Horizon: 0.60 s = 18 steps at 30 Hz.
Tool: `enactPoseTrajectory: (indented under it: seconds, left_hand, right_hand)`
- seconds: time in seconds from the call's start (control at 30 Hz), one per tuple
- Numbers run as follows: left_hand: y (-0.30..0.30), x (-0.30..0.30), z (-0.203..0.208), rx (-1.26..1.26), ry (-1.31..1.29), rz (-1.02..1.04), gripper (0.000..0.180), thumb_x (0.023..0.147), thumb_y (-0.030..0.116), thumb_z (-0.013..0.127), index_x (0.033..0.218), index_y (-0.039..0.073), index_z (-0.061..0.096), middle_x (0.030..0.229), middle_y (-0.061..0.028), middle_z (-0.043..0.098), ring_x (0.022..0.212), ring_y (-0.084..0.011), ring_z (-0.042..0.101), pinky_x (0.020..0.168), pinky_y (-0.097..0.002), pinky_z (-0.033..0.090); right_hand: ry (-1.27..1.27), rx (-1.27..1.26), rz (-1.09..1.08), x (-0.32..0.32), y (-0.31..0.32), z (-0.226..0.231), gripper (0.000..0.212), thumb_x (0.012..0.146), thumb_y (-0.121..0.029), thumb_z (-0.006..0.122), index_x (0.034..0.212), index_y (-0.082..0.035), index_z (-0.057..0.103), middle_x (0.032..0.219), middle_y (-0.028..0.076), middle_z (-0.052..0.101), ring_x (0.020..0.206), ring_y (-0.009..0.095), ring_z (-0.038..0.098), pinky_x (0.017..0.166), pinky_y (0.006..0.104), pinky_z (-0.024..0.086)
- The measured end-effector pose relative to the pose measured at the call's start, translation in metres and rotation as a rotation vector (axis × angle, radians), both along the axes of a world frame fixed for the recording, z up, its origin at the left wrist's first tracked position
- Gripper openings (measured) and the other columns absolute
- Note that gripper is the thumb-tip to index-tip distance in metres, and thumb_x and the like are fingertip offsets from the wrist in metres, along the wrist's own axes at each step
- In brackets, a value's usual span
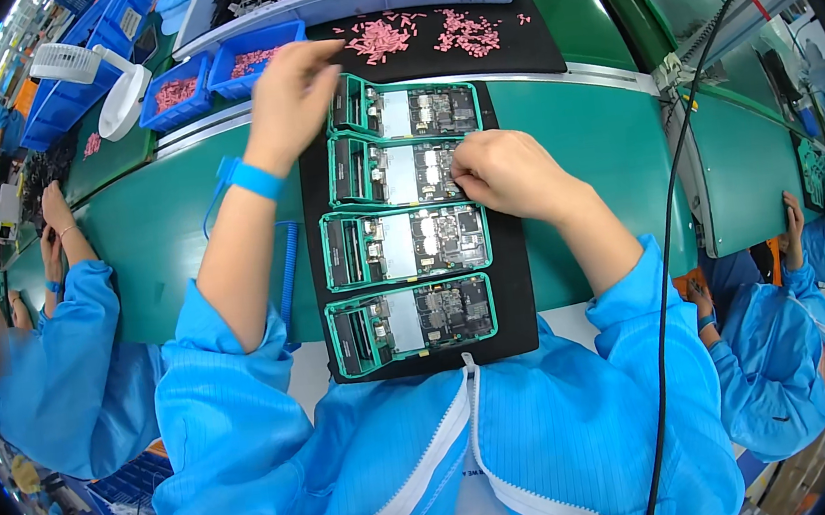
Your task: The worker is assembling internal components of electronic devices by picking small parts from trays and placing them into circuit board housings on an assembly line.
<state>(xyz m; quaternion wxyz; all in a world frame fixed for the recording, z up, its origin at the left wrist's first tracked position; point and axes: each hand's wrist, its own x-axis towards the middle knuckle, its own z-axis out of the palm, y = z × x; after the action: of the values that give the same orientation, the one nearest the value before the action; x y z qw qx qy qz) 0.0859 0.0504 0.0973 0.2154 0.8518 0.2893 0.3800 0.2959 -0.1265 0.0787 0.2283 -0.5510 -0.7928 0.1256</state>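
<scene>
Several green-framed electronic units with exposed circuit boards lie in a column on a black mat (516,307). My right hand (514,174) is over the right side of the second unit from the far end (393,171). Its fingers are closed in a pinch at the circuit board, hiding whatever is between them. My left hand (290,99), with a blue wrist strap (257,179), is raised beside the farthest unit (407,109). Thumb and fingers are apart, with nothing visible in them. The two nearer units (401,246) lie untouched.
Small pink pieces (382,39) lie in piles on a black sheet and in two blue bins (177,99). Behind stands a large grey tub (375,0) of black parts. A white fan (120,102) is at left. A black cable (675,220) hangs at right. Co-workers sit on both sides.
</scene>
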Motion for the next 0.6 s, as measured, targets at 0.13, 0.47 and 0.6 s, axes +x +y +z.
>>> enactPoseTrajectory:
  seconds: [0.13, 0.47, 0.6]
  left_hand:
    - [0.033, -0.067, -0.08, -0.375, -0.058, 0.298, 0.021, 0.087, 0.011, 0.061, 0.106, 0.003, 0.066, 0.093, -0.009, 0.069, 0.084, -0.0136, 0.065, 0.076, -0.0274, 0.051]
    - [0.024, -0.075, -0.104, -0.353, -0.183, 0.229, 0.019, 0.084, 0.01, 0.064, 0.102, 0.003, 0.067, 0.088, -0.0064, 0.067, 0.075, -0.0108, 0.061, 0.07, -0.0248, 0.049]
    - [0.021, -0.075, -0.1, -0.35, -0.158, 0.223, 0.02, 0.084, 0.01, 0.064, 0.102, 0.003, 0.067, 0.088, -0.0059, 0.066, 0.075, -0.0106, 0.06, 0.07, -0.0247, 0.049]
  right_hand:
    - [-0.082, -0.012, 0.053, -0.009, 0.005, 0.009, 0.006, 0.074, -0.008, 0.062, 0.073, -0.003, 0.058, 0.075, 0.012, 0.06, 0.074, 0.032, 0.061, 0.065, 0.0421, 0.05]
    - [-0.324, -0.006, 0.059, -0.024, 0.006, 0.006, 0.005, 0.071, -0.005, 0.062, 0.073, -0.003, 0.058, 0.076, 0.01, 0.06, 0.075, 0.03, 0.061, 0.066, 0.0392, 0.051]
    - [-0.327, -0.035, 0.059, -0.024, 0.006, 0.009, 0.006, 0.072, -0.004, 0.062, 0.077, -0.003, 0.06, 0.079, 0.01, 0.06, 0.077, 0.029, 0.06, 0.067, 0.0387, 0.05]
